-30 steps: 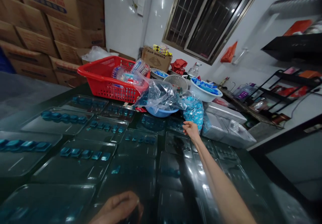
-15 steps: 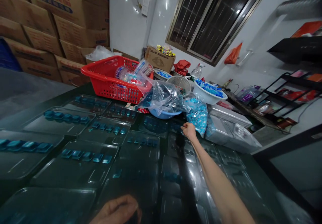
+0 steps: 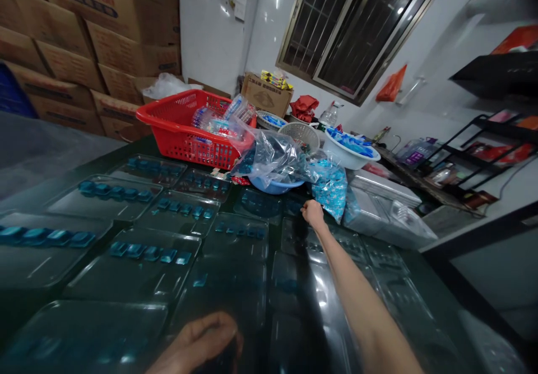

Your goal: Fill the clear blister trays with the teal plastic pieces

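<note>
The right hand (image 3: 313,212) lies stretched over a clear plastic blister tray (image 3: 319,245), fingers bunched narrow, perhaps pinching something too small to tell, just beside a clear bag of sky-blue sachets (image 3: 330,189); the left hand (image 3: 197,340) curls at the view's bottom edge, its grip unclear; teal moulded pieces (image 3: 137,252) lie in rows in a neighbouring clear tray (image 3: 132,267).

Dim indoor light, the scene murky overall. Small white glints sit on the glossy wall (image 3: 214,37) at 11 o'clock; the window (image 3: 336,26) at 1 o'clock looks dark. Glare streaks the clear plastic trays (image 3: 138,262) toward 6 o'clock. Lines bend strongly near the frame edges. The left hand (image 3: 197,343) at 6 o'clock looks soft.
</note>
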The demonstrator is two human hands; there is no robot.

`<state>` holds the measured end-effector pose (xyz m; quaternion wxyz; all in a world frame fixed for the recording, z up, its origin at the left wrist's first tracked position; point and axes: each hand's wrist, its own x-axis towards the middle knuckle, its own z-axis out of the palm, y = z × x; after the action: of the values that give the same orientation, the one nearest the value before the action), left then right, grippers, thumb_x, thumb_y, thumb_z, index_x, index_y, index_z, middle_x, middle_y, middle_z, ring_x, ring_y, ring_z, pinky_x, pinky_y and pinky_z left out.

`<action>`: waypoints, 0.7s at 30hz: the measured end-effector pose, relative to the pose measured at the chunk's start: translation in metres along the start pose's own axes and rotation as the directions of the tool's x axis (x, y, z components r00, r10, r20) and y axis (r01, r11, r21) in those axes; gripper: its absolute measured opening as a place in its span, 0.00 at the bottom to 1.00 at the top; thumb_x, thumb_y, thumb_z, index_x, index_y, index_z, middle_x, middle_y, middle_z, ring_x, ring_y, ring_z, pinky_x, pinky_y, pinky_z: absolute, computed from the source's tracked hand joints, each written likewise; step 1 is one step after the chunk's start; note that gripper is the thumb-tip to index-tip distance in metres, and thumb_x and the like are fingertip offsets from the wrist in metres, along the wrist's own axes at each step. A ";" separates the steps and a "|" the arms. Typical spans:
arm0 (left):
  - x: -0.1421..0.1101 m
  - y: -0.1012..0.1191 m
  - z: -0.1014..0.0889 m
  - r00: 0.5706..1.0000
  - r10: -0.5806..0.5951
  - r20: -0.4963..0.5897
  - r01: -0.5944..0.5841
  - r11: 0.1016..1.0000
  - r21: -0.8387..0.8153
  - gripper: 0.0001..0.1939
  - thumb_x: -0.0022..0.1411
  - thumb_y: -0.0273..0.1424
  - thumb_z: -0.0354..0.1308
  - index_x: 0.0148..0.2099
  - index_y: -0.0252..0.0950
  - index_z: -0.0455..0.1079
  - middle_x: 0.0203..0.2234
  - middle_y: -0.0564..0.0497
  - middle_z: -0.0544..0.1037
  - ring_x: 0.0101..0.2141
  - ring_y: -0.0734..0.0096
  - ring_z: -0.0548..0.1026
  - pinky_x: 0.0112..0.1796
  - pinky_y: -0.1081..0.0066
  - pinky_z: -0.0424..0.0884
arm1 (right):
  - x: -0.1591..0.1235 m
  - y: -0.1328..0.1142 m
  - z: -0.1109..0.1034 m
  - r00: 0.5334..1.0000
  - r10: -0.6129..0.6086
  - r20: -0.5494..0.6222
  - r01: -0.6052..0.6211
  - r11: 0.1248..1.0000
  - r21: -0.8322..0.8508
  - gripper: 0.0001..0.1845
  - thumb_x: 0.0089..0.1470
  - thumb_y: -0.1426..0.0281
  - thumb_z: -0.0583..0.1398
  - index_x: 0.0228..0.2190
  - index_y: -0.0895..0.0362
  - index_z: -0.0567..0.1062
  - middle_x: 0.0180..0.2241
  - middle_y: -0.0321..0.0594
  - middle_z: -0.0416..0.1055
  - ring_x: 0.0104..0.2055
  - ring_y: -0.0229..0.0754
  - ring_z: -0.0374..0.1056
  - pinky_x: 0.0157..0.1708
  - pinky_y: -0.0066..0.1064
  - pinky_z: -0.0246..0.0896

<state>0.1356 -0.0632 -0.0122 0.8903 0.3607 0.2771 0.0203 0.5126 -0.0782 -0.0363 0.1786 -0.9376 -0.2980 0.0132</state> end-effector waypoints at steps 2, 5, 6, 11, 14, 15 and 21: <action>-0.007 0.004 0.004 1.000 -0.031 0.001 0.031 0.999 -0.040 0.13 0.45 0.38 0.59 0.24 0.32 0.67 0.16 0.48 0.71 0.17 0.71 0.69 0.15 0.77 0.59 | -0.008 -0.008 -0.009 1.000 -0.010 -0.015 0.010 1.000 0.017 0.13 0.54 0.67 0.54 0.41 0.60 0.66 0.42 0.42 0.64 0.40 0.41 0.64 0.38 0.38 0.61; -0.019 0.008 0.008 0.990 -0.087 -0.108 0.070 0.986 -0.154 0.16 0.47 0.42 0.55 0.31 0.34 0.67 0.21 0.48 0.73 0.18 0.69 0.70 0.11 0.79 0.54 | -0.032 -0.022 -0.023 0.998 -0.044 -0.049 0.048 0.996 0.076 0.17 0.52 0.68 0.55 0.44 0.62 0.64 0.40 0.45 0.66 0.41 0.44 0.64 0.39 0.40 0.59; -0.022 0.008 0.008 0.986 -0.083 -0.143 0.056 0.981 -0.186 0.17 0.48 0.44 0.54 0.32 0.34 0.67 0.22 0.48 0.73 0.18 0.69 0.70 0.11 0.79 0.52 | -0.044 -0.028 -0.027 0.996 -0.070 -0.060 0.076 0.991 0.106 0.20 0.52 0.69 0.55 0.46 0.64 0.62 0.37 0.48 0.67 0.40 0.46 0.63 0.39 0.40 0.58; -0.025 0.001 0.003 0.990 -0.051 -0.134 0.013 0.963 -0.270 0.20 0.50 0.46 0.51 0.35 0.34 0.65 0.24 0.48 0.72 0.19 0.69 0.71 0.11 0.80 0.50 | -0.145 -0.067 -0.046 0.945 -0.326 0.040 0.298 0.902 0.313 0.18 0.50 0.64 0.54 0.43 0.57 0.67 0.26 0.37 0.68 0.27 0.39 0.65 0.29 0.30 0.60; -0.023 -0.004 0.002 0.989 -0.056 -0.136 0.017 0.962 -0.272 0.20 0.49 0.46 0.53 0.37 0.35 0.65 0.22 0.49 0.72 0.19 0.69 0.71 0.11 0.79 0.51 | -0.212 -0.089 -0.057 0.797 -0.586 0.146 0.418 0.709 0.568 0.14 0.50 0.65 0.55 0.40 0.53 0.70 0.27 0.35 0.67 0.27 0.36 0.64 0.26 0.27 0.58; -0.022 -0.005 0.003 0.987 -0.063 -0.149 0.020 0.963 -0.270 0.20 0.49 0.46 0.53 0.38 0.35 0.65 0.22 0.49 0.73 0.19 0.68 0.72 0.12 0.79 0.52 | -0.229 -0.094 -0.060 0.767 -0.624 0.146 0.435 0.675 0.596 0.14 0.49 0.66 0.57 0.40 0.52 0.70 0.27 0.35 0.67 0.26 0.35 0.63 0.25 0.27 0.58; -0.025 -0.011 0.014 0.976 -0.099 -0.193 0.052 0.971 -0.234 0.23 0.47 0.50 0.52 0.35 0.36 0.66 0.16 0.51 0.72 0.18 0.67 0.71 0.13 0.78 0.54 | -0.269 -0.113 -0.060 0.758 -0.645 0.099 0.525 0.692 0.496 0.06 0.49 0.66 0.56 0.30 0.52 0.73 0.25 0.36 0.64 0.26 0.37 0.61 0.25 0.29 0.53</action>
<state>0.1199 -0.0857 0.0009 0.8930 0.2415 0.3759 0.0546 0.2370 -0.1640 0.0366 0.3379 -0.7155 -0.5934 0.1473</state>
